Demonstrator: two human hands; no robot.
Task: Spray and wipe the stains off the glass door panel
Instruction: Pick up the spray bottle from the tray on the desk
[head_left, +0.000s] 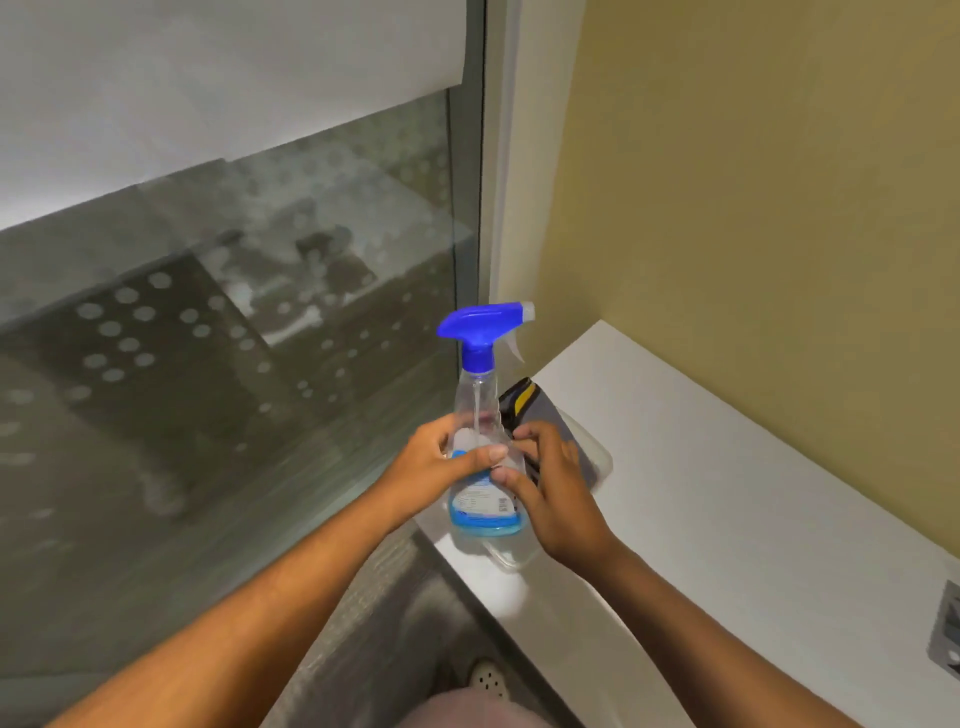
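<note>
Both bare forearms were stretched forward from the bottom edge of the view toward a spray bottle (484, 415). It was held upright by the left hand (441, 462), whose fingers and thumb were closed round the clear body just above the label. The right hand (550, 488) was curled loosely on the bottle's right side, fingertips touching it and a grey cloth (545, 415) with a yellow stripe; whether either was actually gripped could not be told. The cloth was seen lying in a clear plastic tray (597, 457) at the near-left corner of a white counter (727, 493), and the bottle's base was at the same tray. Its blue trigger head was pointed right, toward a yellow wall (753, 182). The glass door panel (234, 312) was to the left, just beside the counter, with frosted dots and whitish smears across it. A metal fitting (948, 634) was partly visible at the counter's right edge.
</note>
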